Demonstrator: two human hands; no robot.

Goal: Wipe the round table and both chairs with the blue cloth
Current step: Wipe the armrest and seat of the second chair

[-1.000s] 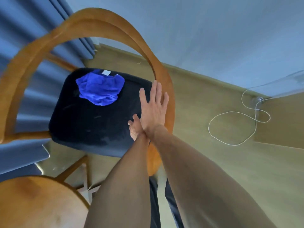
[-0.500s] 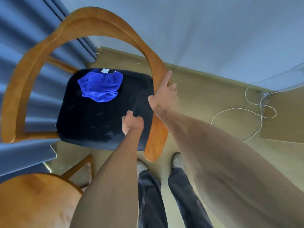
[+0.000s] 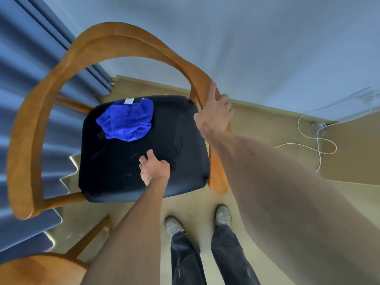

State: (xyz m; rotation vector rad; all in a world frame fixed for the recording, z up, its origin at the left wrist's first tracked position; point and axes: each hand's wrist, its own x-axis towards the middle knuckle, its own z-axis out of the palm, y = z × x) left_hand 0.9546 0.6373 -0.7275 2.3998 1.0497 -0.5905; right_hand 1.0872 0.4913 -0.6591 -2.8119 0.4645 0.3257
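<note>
Gripping the curved wooden armrest of the chair, right hand is wrapped around the rail on the seat's right side. Left hand hovers over the black seat cushion, fingers loosely spread, holding nothing; contact with the seat unclear. Blue cloth lies crumpled on the far-left part of the cushion, well apart from both hands. Round table edge at bottom left. White cable on the floor, right.

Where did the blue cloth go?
In the head view, the blue cloth lies bunched on the chair's black seat, at its far left part, beyond the left hand; neither hand touches it.
</note>
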